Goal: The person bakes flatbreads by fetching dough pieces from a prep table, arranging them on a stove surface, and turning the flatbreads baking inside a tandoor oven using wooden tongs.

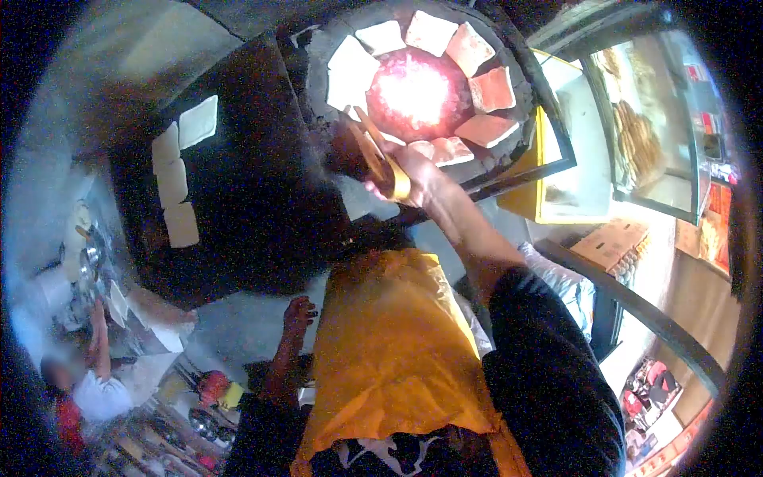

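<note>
My right hand (409, 179) is closed around wooden tongs (372, 151), whose tips point at a pale flat bread piece (351, 73) on the left rim of a round oven (520, 139). Whether the tongs touch the bread is unclear. Several square breads ring the glowing coals (413, 91); those on the right, such as one browned piece (493, 89), look redder. Down beside my yellow apron (389, 342), my left hand (300, 312) hangs with fingers partly curled, holding nothing visible.
Several pale dough squares (181, 225) lie on the dark surface (238, 183) at left. Another person (99, 393) reaches over a worktable at lower left. A glass case (648, 135) with breads and a yellow-edged box (576, 187) stand right of the oven.
</note>
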Demonstrator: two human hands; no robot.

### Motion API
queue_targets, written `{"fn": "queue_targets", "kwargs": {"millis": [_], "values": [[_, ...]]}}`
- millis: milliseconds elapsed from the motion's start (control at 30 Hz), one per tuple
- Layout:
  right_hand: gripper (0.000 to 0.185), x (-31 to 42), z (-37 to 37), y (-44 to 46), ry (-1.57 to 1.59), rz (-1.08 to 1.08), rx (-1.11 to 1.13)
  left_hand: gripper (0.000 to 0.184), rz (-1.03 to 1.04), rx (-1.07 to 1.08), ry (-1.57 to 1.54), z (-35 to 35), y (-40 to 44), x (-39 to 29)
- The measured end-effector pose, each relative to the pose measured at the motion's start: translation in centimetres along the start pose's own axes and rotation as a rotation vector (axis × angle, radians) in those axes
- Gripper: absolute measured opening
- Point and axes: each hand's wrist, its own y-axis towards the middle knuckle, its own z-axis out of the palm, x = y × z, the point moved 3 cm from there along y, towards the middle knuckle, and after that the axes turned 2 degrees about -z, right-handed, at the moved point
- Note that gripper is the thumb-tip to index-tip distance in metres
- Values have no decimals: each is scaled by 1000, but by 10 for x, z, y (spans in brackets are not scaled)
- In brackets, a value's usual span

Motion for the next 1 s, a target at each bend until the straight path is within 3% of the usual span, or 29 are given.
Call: {"fn": "queue_targets", "kwargs": {"millis": [67,167,233,433,500,633,800,933,1000], "values": [[29,6,-2,37,64,14,14,43,10,-131,135,16,-21,-29],[26,3,-10,65,139,-4,-21,45,122,-47,150,0,-26,-25],[25,-7,-6,66,138,-38,89,46,83,-79,164,-3,-27,-26],[25,-20,-12,32,189,-68,21,46,-20,-119,166,1,-26,-30],[28,-17,-16,34,215,-33,103,47,-64,-152,165,5,-24,-34],[33,-10,-20,20,222,32,75,49,-27,-107,185,6,-14,-38],[49,-16,-2,-37,116,-37,134,49,86,-79,288,11,-15,-48],[42,11,28,-13,300,-121,-28,46,6,-172,223,-12,4,-21],[36,27,36,21,383,-107,63,45,-48,-234,180,-24,6,-16]]}}
